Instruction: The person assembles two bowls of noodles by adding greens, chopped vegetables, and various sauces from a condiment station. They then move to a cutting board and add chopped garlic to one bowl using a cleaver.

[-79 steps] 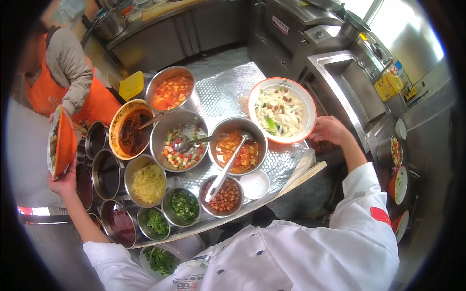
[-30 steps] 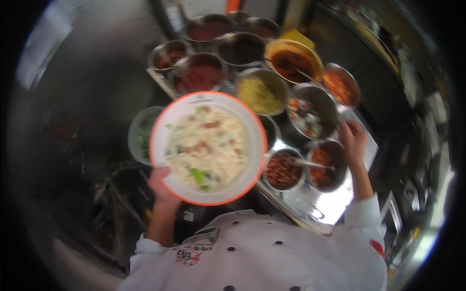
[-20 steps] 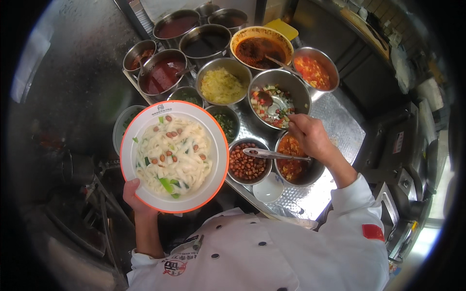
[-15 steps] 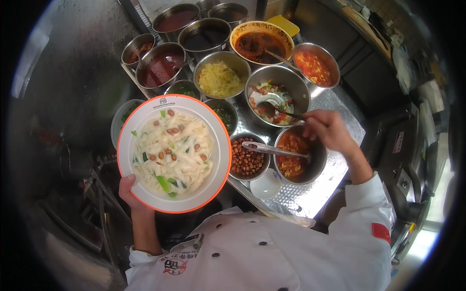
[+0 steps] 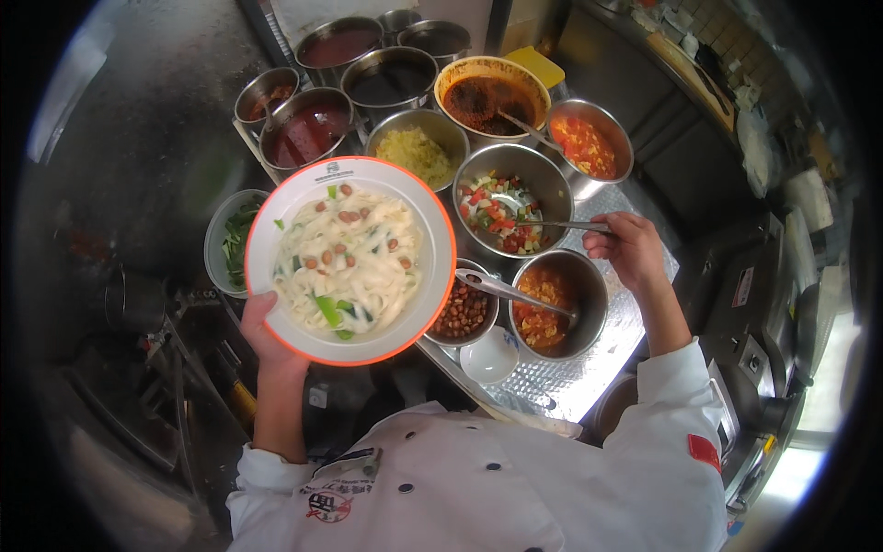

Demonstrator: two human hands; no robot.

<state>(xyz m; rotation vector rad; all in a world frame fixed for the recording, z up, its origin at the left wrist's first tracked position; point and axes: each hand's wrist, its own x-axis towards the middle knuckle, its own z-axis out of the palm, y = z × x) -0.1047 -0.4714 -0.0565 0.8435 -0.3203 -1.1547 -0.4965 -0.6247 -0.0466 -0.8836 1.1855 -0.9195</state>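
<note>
Dim, fisheye-warped frame; daylight glare lower right, edges blurred dark.

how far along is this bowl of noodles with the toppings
Done: the orange-rimmed bowl, held in the left hand, already has wide noodles, greens and peanuts. In hand: the right hand grips a spoon in the chopped vegetable bowl. Left: no chopped vegetables or red toppings on the noodles yet.

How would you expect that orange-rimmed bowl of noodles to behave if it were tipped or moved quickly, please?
The bowl looks wide and shallow, so the flat noodles and loose peanuts would probably slide toward the low side. The left hand grips only one edge of it, so it likely feels front-heavy. It appears ceramic, hence probably breakable if dropped.
</note>
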